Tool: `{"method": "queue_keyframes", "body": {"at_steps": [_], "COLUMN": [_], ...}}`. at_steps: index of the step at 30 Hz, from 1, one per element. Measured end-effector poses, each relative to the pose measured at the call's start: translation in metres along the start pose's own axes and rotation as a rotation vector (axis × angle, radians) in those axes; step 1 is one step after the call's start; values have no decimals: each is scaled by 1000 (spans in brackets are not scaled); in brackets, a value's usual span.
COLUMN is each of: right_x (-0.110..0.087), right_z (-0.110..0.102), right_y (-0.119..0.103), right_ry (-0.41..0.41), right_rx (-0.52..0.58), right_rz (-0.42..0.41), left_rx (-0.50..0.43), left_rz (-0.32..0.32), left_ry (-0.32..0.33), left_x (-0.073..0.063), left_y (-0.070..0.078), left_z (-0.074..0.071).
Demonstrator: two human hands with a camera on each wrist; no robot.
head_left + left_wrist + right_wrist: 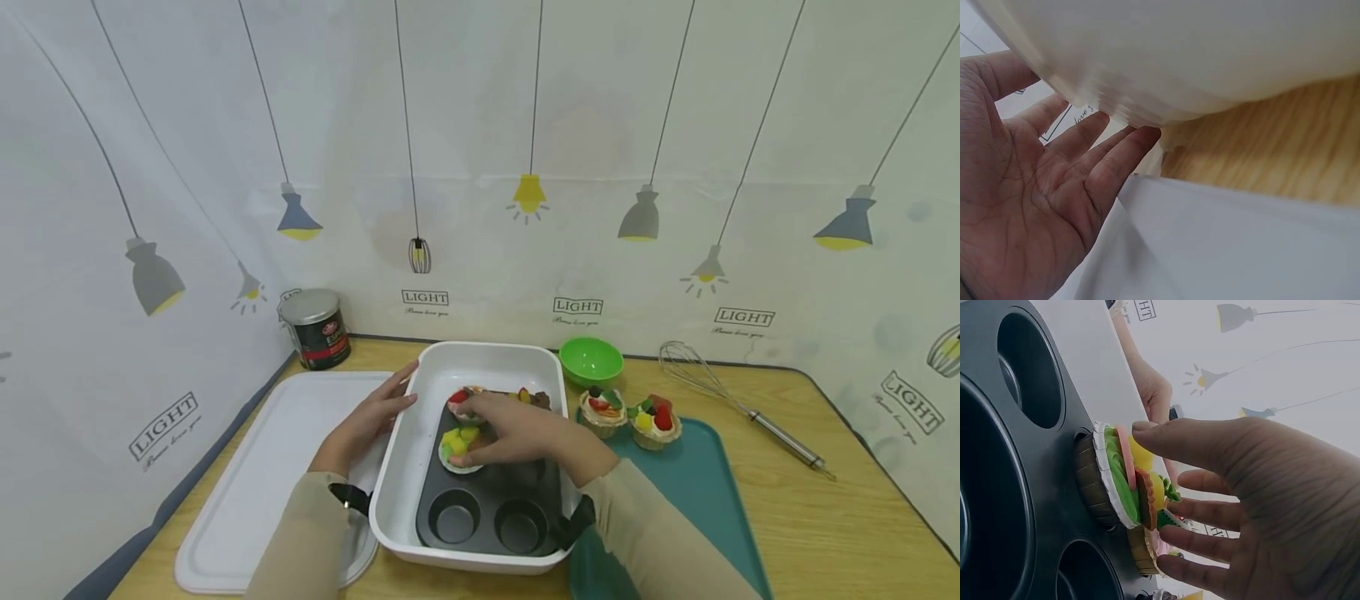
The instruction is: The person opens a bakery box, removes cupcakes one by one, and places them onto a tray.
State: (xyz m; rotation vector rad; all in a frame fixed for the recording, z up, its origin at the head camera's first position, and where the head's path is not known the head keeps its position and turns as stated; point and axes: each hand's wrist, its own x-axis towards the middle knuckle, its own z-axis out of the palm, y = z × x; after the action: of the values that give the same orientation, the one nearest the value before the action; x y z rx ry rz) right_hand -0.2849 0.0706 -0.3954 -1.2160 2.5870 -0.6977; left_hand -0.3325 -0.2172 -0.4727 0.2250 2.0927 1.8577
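White tub (pixel 483 367) with a dark pan (pixel 487 490) inside

The right hand (pixel 521 427) is in the white tub. Its fingers and thumb are spread loosely around a little cake with yellow bits (pixel 455 442). I cannot tell if they touch it. That cake sits in the pan, inside the tub. A red-topped cake (pixel 457 397), partly hidden, is also in the tub, just behind it. The left hand (pixel 366 423) has its fingers stretched out, tips on the tub's left side. Left of the tub lies a flat white tray (pixel 262 483). Right of the tub, two more cakes (pixel 655 423) stand at the back of a blue-green tray (pixel 705 492).
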Motion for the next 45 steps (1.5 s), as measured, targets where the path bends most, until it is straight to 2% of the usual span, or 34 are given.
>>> {"method": "queue_keyframes", "body": {"at_steps": [10, 19, 27, 35, 45], "right_x": [4, 15, 18, 20, 19], "right_z": [2, 13, 25, 23, 24], "right_y": [0, -9, -8, -10, -11], "right_ry": [-42, -181, -147, -148, -135], "right_rx": [-86, -225, -276, -241, -271], "right_rz": [25, 56, 62, 79, 96], "left_rx": [12, 5, 8, 17, 14], "left_rz": [-2, 0, 4, 8, 9], "left_ry": [0, -2, -5, 1, -9], "left_x": [-1, 0, 0, 0, 0], "left_y": [3, 0, -2, -1, 0], "left_z": [1, 0, 0, -1, 0]}}
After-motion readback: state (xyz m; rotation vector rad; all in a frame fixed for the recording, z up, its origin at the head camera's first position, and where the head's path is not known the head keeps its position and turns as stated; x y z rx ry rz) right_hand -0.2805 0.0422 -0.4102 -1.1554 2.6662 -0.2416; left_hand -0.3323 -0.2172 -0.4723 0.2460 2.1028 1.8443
